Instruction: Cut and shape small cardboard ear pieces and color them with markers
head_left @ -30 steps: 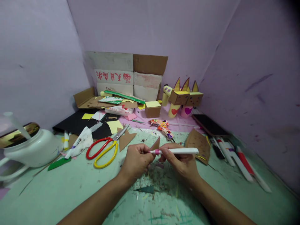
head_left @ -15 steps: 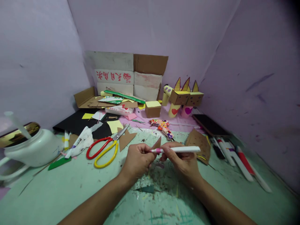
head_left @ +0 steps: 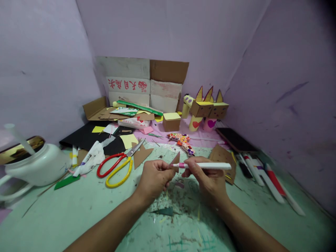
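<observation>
Pinched between the thumb and fingers of the left hand (head_left: pixel 154 176), a small cardboard triangle (head_left: pixel 176 159) points 1 corner upward above the middle of the green table (head_left: pixel 105 220). The right hand (head_left: pixel 208 178) has its thumb and fingers pressed around a white marker (head_left: pixel 210 166) with a pink band; its tip is at the triangle's face, though whether it touches I cannot tell. Toward the left edge lie scissors (head_left: pixel 129 155) with 1 red and 1 yellow handle, beside a loose cardboard piece (head_left: pixel 141 156). Nearer the front edge, a dark green scrap (head_left: pixel 165 211) lies between the forearms. Past the right hand is a spotted brown sheet (head_left: pixel 219 154), with several pens (head_left: pixel 270 180) along the right edge. Toward the far edge stand a small box (head_left: pixel 171 124) and 2 box-headed figures (head_left: pixel 202 110) with pointed ears.
</observation>
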### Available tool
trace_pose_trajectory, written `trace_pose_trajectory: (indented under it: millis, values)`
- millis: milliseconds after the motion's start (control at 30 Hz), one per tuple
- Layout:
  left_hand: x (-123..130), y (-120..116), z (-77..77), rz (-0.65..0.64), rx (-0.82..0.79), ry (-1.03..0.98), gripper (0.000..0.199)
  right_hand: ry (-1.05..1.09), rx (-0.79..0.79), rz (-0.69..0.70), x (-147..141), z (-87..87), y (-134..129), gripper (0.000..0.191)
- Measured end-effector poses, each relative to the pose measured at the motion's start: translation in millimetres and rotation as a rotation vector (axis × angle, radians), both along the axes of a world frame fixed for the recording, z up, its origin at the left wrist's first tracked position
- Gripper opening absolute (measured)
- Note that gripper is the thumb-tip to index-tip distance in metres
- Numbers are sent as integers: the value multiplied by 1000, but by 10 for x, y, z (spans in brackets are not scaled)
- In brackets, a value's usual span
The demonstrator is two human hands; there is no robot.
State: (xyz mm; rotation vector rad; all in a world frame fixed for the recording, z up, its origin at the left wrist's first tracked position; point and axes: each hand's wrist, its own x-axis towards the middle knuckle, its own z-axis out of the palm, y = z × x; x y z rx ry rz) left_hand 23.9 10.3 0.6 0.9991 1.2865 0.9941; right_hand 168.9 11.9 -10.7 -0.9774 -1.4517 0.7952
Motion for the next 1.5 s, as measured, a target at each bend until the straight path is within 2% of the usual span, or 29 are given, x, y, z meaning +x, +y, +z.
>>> trace_pose_trajectory:
  millis: [267,500,700,767,867,933,1067,1200,1367,1500]
  values:
    - [-9,-4,12,-15,-16,36,26,4,-36,67,-36,-32,-2,23]
    - [8,-3,25,-13,-11,24,18,7,-17,-20,-11,20,9,21]
    - [13,13,-2,-18,-1,11,18,31,-60,106,-36,-34,9,20]
    - [8,30,-13,7,-8,-53,18,132,-72,103,-21,-29,29,19]
    - [-19,59,-19,71,-50,-174,20,380,-113,9,14,2,76,19]
    - [-45,75,-16,91,-73,-222,23,439,-184,-36,25,22,100,24]
    - [-70,86,-5,69,-70,-259,25,362,-363,80,-20,43,94,36]
    - [-41,69,7,56,-62,-235,26,375,-497,201,-87,31,55,41]
    - [15,31,-11,25,-37,-216,24,350,-496,247,-105,0,43,40]
    - [27,16,-31,-12,-45,-169,24,320,-485,228,-101,-11,47,36]
